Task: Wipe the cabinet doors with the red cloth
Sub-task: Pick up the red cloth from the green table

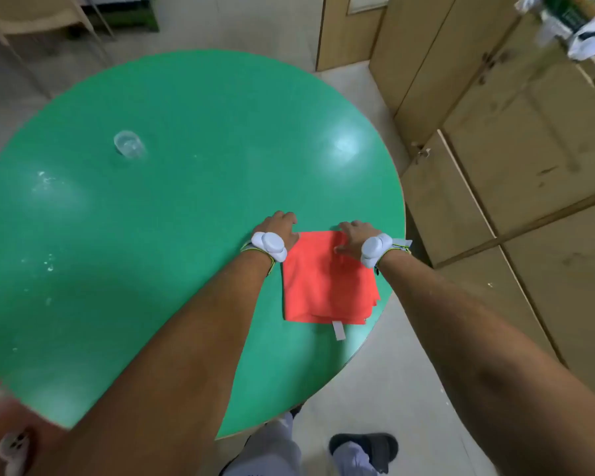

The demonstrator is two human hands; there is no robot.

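Observation:
A folded red cloth (327, 286) lies flat near the right edge of a round green table (172, 207), a white tag sticking out of its near edge. My left hand (282, 226) rests at the cloth's far left corner, fingers curled down onto the table. My right hand (354, 235) presses on the cloth's far right corner, pinching a fold. Both wrists wear white devices. The wooden cabinet doors (529, 149) stand to the right of the table, smudged with dark marks.
A clear plastic cup (129, 144) stands on the far left part of the table. White specks dot the tabletop. A chair (31, 15) stands beyond the table. Clutter sits on top of the cabinet (571, 25). My sandalled foot (364, 448) is on the floor below.

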